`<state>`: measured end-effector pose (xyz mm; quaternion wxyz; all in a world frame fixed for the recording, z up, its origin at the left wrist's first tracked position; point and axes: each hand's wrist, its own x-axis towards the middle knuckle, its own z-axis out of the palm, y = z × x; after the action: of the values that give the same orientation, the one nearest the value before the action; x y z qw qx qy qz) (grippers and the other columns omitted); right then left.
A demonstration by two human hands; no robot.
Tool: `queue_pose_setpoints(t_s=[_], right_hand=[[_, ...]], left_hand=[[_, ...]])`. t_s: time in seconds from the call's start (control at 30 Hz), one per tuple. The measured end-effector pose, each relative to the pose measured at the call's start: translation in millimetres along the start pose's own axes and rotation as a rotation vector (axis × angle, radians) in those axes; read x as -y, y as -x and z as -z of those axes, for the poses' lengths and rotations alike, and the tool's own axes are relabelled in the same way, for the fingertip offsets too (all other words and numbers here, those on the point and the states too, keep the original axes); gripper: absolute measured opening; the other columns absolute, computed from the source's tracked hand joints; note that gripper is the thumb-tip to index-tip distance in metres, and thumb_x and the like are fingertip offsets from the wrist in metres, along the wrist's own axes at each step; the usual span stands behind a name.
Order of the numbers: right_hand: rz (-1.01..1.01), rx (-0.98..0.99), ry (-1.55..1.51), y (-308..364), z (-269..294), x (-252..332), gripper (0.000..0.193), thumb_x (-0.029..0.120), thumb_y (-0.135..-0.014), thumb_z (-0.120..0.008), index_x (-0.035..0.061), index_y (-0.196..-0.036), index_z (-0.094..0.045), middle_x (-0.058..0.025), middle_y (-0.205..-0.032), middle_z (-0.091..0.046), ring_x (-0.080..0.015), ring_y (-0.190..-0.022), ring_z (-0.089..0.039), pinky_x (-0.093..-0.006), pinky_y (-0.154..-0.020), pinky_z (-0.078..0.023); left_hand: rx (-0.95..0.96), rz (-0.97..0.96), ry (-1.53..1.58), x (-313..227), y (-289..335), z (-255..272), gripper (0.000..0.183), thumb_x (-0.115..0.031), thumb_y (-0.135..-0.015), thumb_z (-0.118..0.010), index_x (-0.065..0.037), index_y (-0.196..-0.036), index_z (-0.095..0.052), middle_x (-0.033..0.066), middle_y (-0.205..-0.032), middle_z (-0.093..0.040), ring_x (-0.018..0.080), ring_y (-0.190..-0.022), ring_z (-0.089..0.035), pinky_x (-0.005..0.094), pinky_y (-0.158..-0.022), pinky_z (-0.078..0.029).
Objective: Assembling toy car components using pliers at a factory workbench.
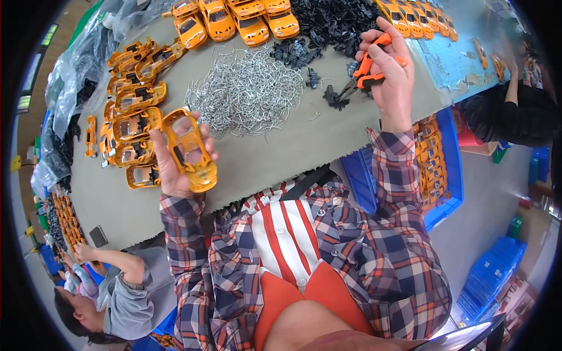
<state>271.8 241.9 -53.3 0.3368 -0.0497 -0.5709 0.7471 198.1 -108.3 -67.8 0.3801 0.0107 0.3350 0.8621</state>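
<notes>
The plaid-sleeved left forearm (185, 234) extended from the near side toward the far; the left hand (175, 175) was closed in a grip, its thumb (160, 149) to the left and its fingers (207, 138) bent round from the right. The right forearm (395, 164) reached farther, its wrist (397, 121) bare; the right hand (394, 86), likewise gripping, lay well apart.

A grey-topped table (263, 155) spans the upper half of the frame. Silvery wires (246, 88) lie heaped at upper centre, black parts (331, 23) to their upper right, orange cars (218, 22) along the top edge, orange shells (140, 96) at upper left. A dark slab (98, 236), perhaps a phone, rests at lower left.
</notes>
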Motion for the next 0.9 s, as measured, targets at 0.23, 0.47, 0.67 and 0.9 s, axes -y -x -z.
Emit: queue_pose_setpoints(t_s=[0.23, 0.47, 0.67, 0.9], right_hand=[[0.14, 0.18, 0.16, -2.2, -11.0, 4.6, 0.044, -0.003, -0.081, -0.052, -0.0025, -0.124, -0.043, -0.0068, -0.095, -0.055, -0.0113, -0.075, -0.052, -0.0222, -0.065, -0.045], [0.46, 0.084, 0.239, -11.2, -17.3, 5.0, 0.043, -0.007, -0.081, -0.047, -0.0016, -0.124, -0.042, -0.0077, -0.095, -0.052, -0.0137, -0.079, -0.051, -0.0273, -0.072, -0.046], [0.439, 0.168, 0.049, -7.3, -33.8, 12.5, 0.045, -0.004, -0.082, -0.047, -0.0023, -0.127, -0.04, -0.01, -0.101, -0.051, -0.0178, -0.085, -0.051, -0.033, -0.078, -0.047], [0.436, 0.523, -0.147, 14.9, -67.4, 19.0, 0.048, 0.002, -0.082, -0.051, -0.0038, -0.128, -0.039, -0.0122, -0.099, -0.051, -0.0186, -0.087, -0.05, -0.0359, -0.077, -0.046]], left_hand=[[0.066, 0.04, 0.022, 21.2, -32.3, 18.6, 0.075, -0.068, -0.083, -0.039, -0.003, -0.12, -0.046, 0.011, -0.098, -0.056, 0.0232, -0.08, -0.056, 0.0392, -0.066, -0.051], [0.181, 0.046, 0.028, 34.8, -48.6, 27.2, 0.074, -0.067, -0.084, -0.038, -0.004, -0.121, -0.046, 0.0119, -0.099, -0.057, 0.0238, -0.082, -0.058, 0.0404, -0.069, -0.054], [0.242, 0.027, -0.003, 32.0, -41.8, 27.8, 0.075, -0.067, -0.084, -0.036, -0.003, -0.122, -0.047, 0.0139, -0.102, -0.058, 0.023, -0.079, -0.06, 0.0393, -0.067, -0.054], [0.29, 0.08, -0.31, 44.0, -60.2, -25.6, 0.068, -0.06, -0.086, -0.045, -0.002, -0.122, -0.047, 0.0144, -0.114, -0.055, 0.0211, -0.078, -0.061, 0.0337, -0.067, -0.052]])
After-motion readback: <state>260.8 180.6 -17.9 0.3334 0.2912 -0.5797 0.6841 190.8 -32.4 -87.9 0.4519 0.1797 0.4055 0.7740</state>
